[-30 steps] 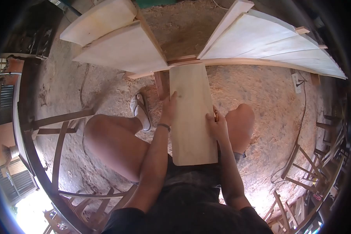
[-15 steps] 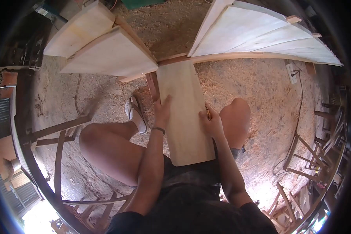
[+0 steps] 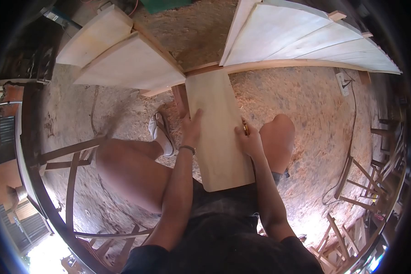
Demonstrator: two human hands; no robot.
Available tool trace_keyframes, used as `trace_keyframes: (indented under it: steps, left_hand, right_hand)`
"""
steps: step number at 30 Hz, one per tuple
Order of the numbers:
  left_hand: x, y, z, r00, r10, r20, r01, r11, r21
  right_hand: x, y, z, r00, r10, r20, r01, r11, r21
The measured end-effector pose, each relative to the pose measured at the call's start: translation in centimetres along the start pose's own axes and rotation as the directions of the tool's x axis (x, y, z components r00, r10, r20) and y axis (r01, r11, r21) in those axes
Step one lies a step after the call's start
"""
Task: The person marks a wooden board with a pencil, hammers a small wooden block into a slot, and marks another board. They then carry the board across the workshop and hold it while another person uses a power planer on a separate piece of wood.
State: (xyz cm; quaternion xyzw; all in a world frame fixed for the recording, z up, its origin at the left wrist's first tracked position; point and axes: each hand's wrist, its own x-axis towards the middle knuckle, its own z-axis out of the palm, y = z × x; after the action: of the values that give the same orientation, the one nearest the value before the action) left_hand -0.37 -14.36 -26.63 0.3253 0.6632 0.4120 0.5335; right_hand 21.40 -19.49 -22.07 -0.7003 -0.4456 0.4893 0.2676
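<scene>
A long pale wooden board (image 3: 217, 128) lies lengthwise in front of me, its near end at my lap and its far end at a wooden rail (image 3: 203, 69). My left hand (image 3: 192, 130) is closed around its left edge, thumb on the top face and fingers hidden beneath. At the right edge my right hand (image 3: 251, 140) also grips the board, thumb on top. A small yellow-and-black object (image 3: 246, 128) sticks up from that same hand; its kind is too small to make out. Left of the board's far part is a reddish-brown wooden piece (image 3: 180, 100).
Pale wooden panels (image 3: 132, 61) stand at the far left, and a larger slatted panel (image 3: 297, 34) at the far right. A power socket (image 3: 342, 85) with a cord lies on the dusty floor. Wooden frames (image 3: 71, 182) stand left, more frames (image 3: 360, 182) right.
The view has shifted slightly, so the surroundings sit a little differently in it. Both hands keep their places on the board, with no clear movement along it.
</scene>
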Motion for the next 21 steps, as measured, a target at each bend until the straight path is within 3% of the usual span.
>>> trace_keyframes:
  steps: [10, 16, 21]
  left_hand:
    - [-0.7, 0.5, -0.1, 1.000, 0.006, -0.001, -0.006, 1.000, -0.029]
    - [-0.6, 0.5, -0.2, 1.000, 0.027, 0.004, -0.027, 1.000, -0.016]
    - [-0.4, 0.6, -0.2, 1.000, 0.016, 0.001, -0.016, 0.999, 0.041]
  right_hand:
    - [0.5, 1.0, 0.5, 0.998, -0.055, 0.039, 0.048, 0.986, 0.161]
    - [0.6, 1.1, 0.7, 1.000, -0.025, 0.013, 0.024, 0.996, 0.084]
    - [0.9, 1.3, 0.6, 0.999, -0.018, 0.034, 0.014, 0.991, 0.133]
